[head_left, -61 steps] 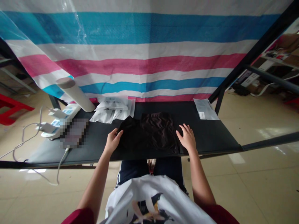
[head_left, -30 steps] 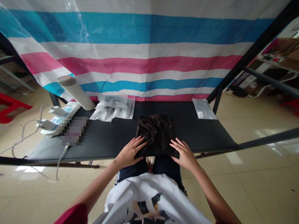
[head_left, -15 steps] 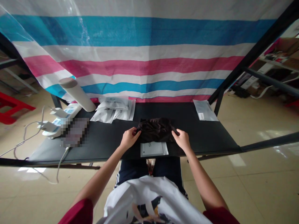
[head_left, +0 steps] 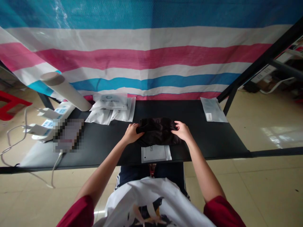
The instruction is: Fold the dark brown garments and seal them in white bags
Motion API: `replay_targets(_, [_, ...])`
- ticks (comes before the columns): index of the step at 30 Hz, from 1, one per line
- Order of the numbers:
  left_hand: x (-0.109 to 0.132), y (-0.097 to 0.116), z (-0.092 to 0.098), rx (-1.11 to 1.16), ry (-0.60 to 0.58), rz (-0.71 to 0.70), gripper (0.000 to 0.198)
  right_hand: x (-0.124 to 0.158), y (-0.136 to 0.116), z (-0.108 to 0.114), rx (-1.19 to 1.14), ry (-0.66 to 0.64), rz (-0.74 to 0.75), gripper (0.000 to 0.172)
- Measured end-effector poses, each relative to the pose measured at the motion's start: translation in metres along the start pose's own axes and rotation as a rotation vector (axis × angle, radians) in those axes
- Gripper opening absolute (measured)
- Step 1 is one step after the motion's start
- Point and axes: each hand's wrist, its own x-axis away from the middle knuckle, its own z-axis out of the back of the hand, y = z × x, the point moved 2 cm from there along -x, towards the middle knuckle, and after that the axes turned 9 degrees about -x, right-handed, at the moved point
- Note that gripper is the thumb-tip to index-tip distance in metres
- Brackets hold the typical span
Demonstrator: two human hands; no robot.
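A folded dark brown or black cloth garment (head_left: 157,132) lies on the black tabletop (head_left: 213,135), in front of my body. My left hand (head_left: 132,133) grips its left end, and my right hand (head_left: 182,131) holds its right end, with fingers curled over the fold. Just in front of the cloth, a flat white-framed plastic zip bag (head_left: 156,154) lies near the table's front edge, its upper edge close to the cloth.
Behind my hands lie a pile of white packaging bags (head_left: 110,108), and a cardboard tube (head_left: 65,91) lies at back left. A single bag (head_left: 213,109) sits at back right. A power strip with chargers (head_left: 49,121) and a pixelated block (head_left: 68,135) are at left.
The cloth has gone from a wide, flat shape to a narrower folded bundle. A zip bag now lies in front of it. Both hands have moved in and taken hold of its ends.
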Motion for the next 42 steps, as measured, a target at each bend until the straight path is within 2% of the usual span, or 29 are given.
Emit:
replay_targets(3, [0.003, 0.003, 0.003, 0.194, 0.044, -0.062, 0.013, -0.007, 0.008, -0.004, -0.226, -0.053, -0.025, 0.061])
replay_targets(7, [0.012, 0.005, 0.005, 0.384, 0.147, -0.098, 0.007, -0.003, 0.012, -0.007, -0.582, -0.086, -0.005, 0.051])
replay_targets(9, [0.016, 0.005, 0.005, 0.466, 0.152, -0.147, 0.003, 0.003, 0.012, -0.006, -0.668, -0.067, 0.004, 0.058])
replay_targets(11, [0.019, 0.004, 0.004, 0.503, 0.143, -0.231, 0.009, 0.009, 0.011, -0.003, -0.683, -0.073, 0.024, 0.057])
replay_targets(15, [0.021, 0.003, 0.001, 0.445, 0.152, -0.368, 0.022, 0.019, 0.005, -0.001, -0.512, -0.2, 0.229, 0.013])
replay_targets(19, [0.026, 0.003, 0.001, 0.358, 0.172, -0.376, 0.028, 0.025, 0.001, 0.0, -0.342, -0.171, 0.42, 0.025])
replay_targets(22, [0.033, 0.004, 0.008, 0.309, 0.175, -0.389, 0.035, 0.027, 0.0, 0.003, -0.295, -0.147, 0.432, 0.026])
replay_targets(24, [0.041, 0.005, 0.014, 0.267, 0.163, -0.404, 0.04, 0.026, -0.003, 0.006, -0.184, -0.159, 0.431, 0.029])
replay_targets(28, [0.072, 0.017, 0.022, 0.118, 0.106, -0.468, 0.032, 0.023, -0.02, 0.012, 0.161, -0.191, 0.387, 0.038])
replay_targets(30, [0.093, 0.03, 0.021, 0.033, 0.061, -0.508, 0.026, 0.021, -0.032, 0.011, 0.277, -0.198, 0.344, 0.038])
replay_targets(32, [0.113, 0.044, 0.015, -0.048, 0.015, -0.529, 0.032, 0.018, -0.043, 0.005, 0.339, -0.187, 0.324, 0.033])
replay_targets(36, [0.137, 0.07, 0.0, -0.146, -0.03, -0.562, 0.042, 0.007, -0.053, -0.022, 0.309, -0.205, 0.379, 0.03])
replay_targets(40, [0.138, 0.079, -0.014, -0.222, -0.074, -0.626, 0.042, -0.011, -0.051, -0.05, 0.188, -0.209, 0.49, 0.03])
replay_targets(42, [0.134, 0.078, -0.019, -0.245, -0.083, -0.63, 0.053, -0.021, -0.049, -0.057, 0.117, -0.163, 0.518, 0.032])
